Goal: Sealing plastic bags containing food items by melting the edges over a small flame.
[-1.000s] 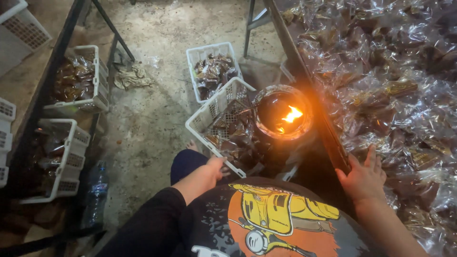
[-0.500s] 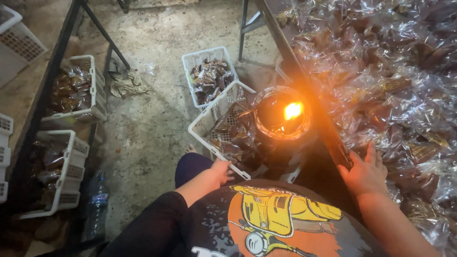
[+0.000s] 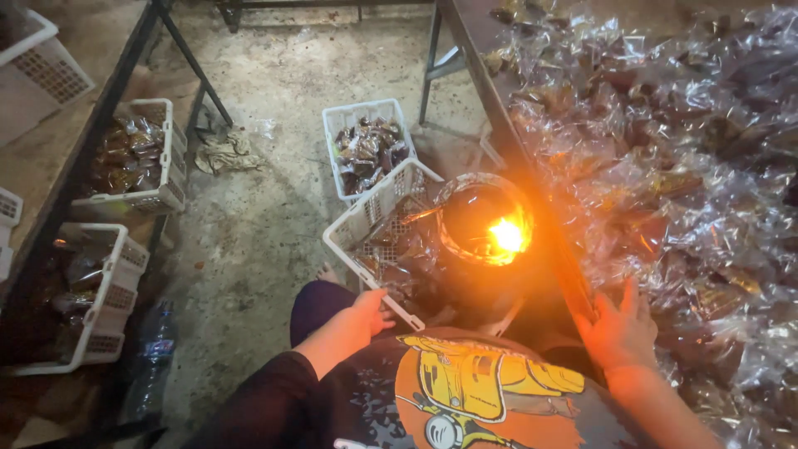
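I sit beside a table [image 3: 482, 50] heaped with clear plastic packets of dark brown pieces [image 3: 665, 150]. My right hand [image 3: 619, 328] lies flat on the table's near edge, fingers apart, touching the packets and gripping none. My left hand [image 3: 366, 312] rests on my knee against the near rim of a tilted white basket [image 3: 370, 220] that holds more packets. Between my hands stands a round tin [image 3: 486, 224] with an orange flame burning inside.
A second white basket of packets [image 3: 366, 145] stands on the concrete floor beyond. Two more filled baskets [image 3: 133, 158] [image 3: 87, 303] sit under a metal-framed bench at the left. A crumpled rag [image 3: 220, 150] and a plastic bottle [image 3: 154, 362] lie on the floor.
Both hands stay where they were. The view has shifted slightly, and the flame flickers toward the tin's right side.
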